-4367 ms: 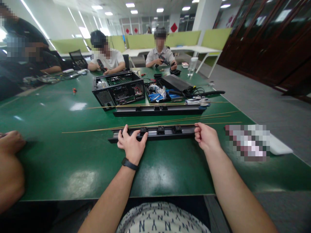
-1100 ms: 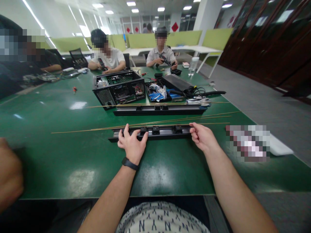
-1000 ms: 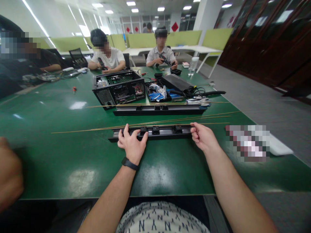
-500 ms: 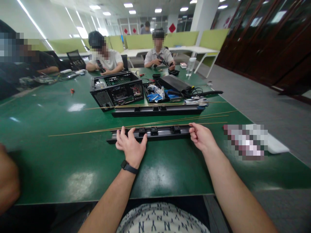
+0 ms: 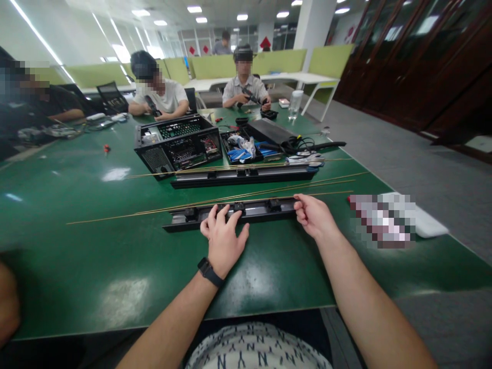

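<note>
A long black rail (image 5: pixel 257 214) with a grey channel and several black blocks lies across the green table in front of me. My left hand (image 5: pixel 225 230) is over its middle, fingers spread, with the fingertips at the blocks around the centre. One black block (image 5: pixel 190 213) shows to the left of that hand, another block (image 5: pixel 273 204) to the right. At the rail's right end, my right hand (image 5: pixel 313 215) has its fingers closed on the end, which it covers. Thin brass-coloured rods (image 5: pixel 226 199) run just behind the rail, one passing close by the right fingertips.
Farther back lies a second black rail (image 5: pixel 246 178) with rods along it. Behind it are an open computer case (image 5: pixel 179 146), blue-white gloves (image 5: pixel 242 148) and black cables (image 5: pixel 303 146). A white object (image 5: pixel 430 220) lies right. Several people sit around the table.
My left hand has slid right along the rail, uncovering a block near the left end. My right hand keeps its place at the right end. The view has shifted slightly.
</note>
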The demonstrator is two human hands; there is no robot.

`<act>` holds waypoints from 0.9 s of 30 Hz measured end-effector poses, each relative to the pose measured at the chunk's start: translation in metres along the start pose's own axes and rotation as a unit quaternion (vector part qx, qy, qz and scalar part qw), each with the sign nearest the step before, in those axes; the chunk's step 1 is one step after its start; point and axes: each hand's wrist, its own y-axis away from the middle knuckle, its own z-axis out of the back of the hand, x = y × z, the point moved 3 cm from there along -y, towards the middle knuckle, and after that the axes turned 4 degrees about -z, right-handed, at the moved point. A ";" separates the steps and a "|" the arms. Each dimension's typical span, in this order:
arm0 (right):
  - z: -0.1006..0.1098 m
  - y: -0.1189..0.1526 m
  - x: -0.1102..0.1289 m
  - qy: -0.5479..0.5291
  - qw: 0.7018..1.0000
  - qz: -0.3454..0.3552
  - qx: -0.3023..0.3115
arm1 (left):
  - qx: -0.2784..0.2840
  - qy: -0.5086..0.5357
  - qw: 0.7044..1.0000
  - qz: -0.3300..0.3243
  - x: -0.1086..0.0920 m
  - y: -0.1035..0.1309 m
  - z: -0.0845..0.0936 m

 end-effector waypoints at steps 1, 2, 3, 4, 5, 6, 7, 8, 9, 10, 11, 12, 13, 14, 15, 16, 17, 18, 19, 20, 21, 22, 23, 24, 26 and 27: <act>0.000 0.000 0.000 0.001 1.000 0.001 -0.001 | 0.006 -0.001 1.000 -0.007 -0.001 0.000 -0.001; 0.000 0.000 0.000 0.001 1.000 0.002 -0.001 | 0.009 0.000 1.000 -0.015 -0.002 0.000 -0.001; 0.000 0.000 0.000 0.001 1.000 0.003 -0.001 | 0.011 0.001 1.000 -0.023 -0.003 -0.001 -0.001; 0.000 0.000 0.000 0.000 1.000 0.003 0.000 | 0.012 0.002 0.999 -0.031 -0.004 -0.001 -0.001; 0.000 0.000 0.000 0.000 1.000 0.003 0.000 | 0.013 0.002 0.999 -0.036 -0.005 -0.002 -0.001; 0.000 0.001 0.000 0.000 1.000 0.001 0.000 | 0.014 0.003 0.999 -0.039 -0.006 -0.003 0.000; 0.000 0.001 0.000 0.001 1.000 0.000 -0.001 | 0.015 0.004 0.999 -0.041 -0.007 -0.003 0.000; 0.000 0.001 0.000 0.002 1.000 -0.001 -0.002 | 0.016 0.005 0.999 -0.043 -0.008 -0.004 0.001; 0.000 0.001 0.000 0.004 1.000 -0.002 -0.003 | 0.016 0.007 0.999 -0.045 -0.009 -0.006 0.001; 0.000 0.002 0.000 0.006 1.000 -0.002 -0.004 | 0.015 0.010 0.999 -0.048 -0.010 -0.007 0.002; 0.000 0.002 0.000 0.007 1.000 -0.002 -0.005 | 0.013 0.013 0.999 -0.051 -0.010 -0.008 0.002; 0.000 0.002 0.001 0.008 1.000 -0.001 -0.005 | 0.011 0.016 0.998 -0.053 -0.011 -0.010 0.003; 0.000 0.002 0.001 0.009 1.000 -0.001 -0.004 | 0.009 0.018 0.998 -0.054 -0.011 -0.011 0.003; 0.000 0.002 0.001 0.009 1.000 0.000 -0.004 | 0.008 0.019 0.998 -0.054 -0.010 -0.012 0.003; 0.000 0.003 0.001 0.009 1.000 0.000 -0.004 | 0.007 0.021 0.998 -0.053 -0.010 -0.014 0.003; 0.000 0.003 0.001 0.008 1.000 0.000 -0.004 | 0.007 0.022 0.998 -0.050 -0.010 -0.015 0.002; 0.000 0.003 0.000 0.008 1.000 0.000 -0.004 | 0.007 0.023 0.999 -0.048 -0.009 -0.015 0.001; 0.000 0.003 0.000 0.008 1.000 0.001 -0.004 | 0.007 0.023 0.999 -0.046 -0.009 -0.016 0.000; 0.000 0.003 0.000 0.009 1.000 0.002 -0.005 | 0.008 0.023 0.999 -0.044 -0.008 -0.016 -0.002; 0.000 0.003 0.000 0.009 1.000 0.003 -0.006 | 0.008 0.023 0.999 -0.044 -0.008 -0.016 -0.003; 0.000 0.003 0.000 0.010 1.000 0.004 -0.007 | 0.008 0.022 0.999 -0.044 -0.007 -0.016 -0.004; 0.000 0.004 0.000 0.011 1.000 0.005 -0.008 | 0.008 0.021 0.999 -0.047 -0.007 -0.016 -0.005; 0.000 0.004 0.000 0.012 1.000 0.006 -0.008 | 0.008 0.022 0.999 -0.050 -0.006 -0.016 -0.006; 0.000 0.004 0.000 0.013 1.000 0.008 -0.008 | 0.008 0.022 0.998 -0.053 -0.006 -0.017 -0.007; 0.001 0.004 -0.001 0.015 1.000 0.011 -0.006 | 0.008 0.025 0.998 -0.061 -0.006 -0.017 -0.008; 0.001 0.004 -0.001 0.015 1.000 0.012 -0.006 | 0.009 0.026 0.998 -0.063 -0.007 -0.018 -0.009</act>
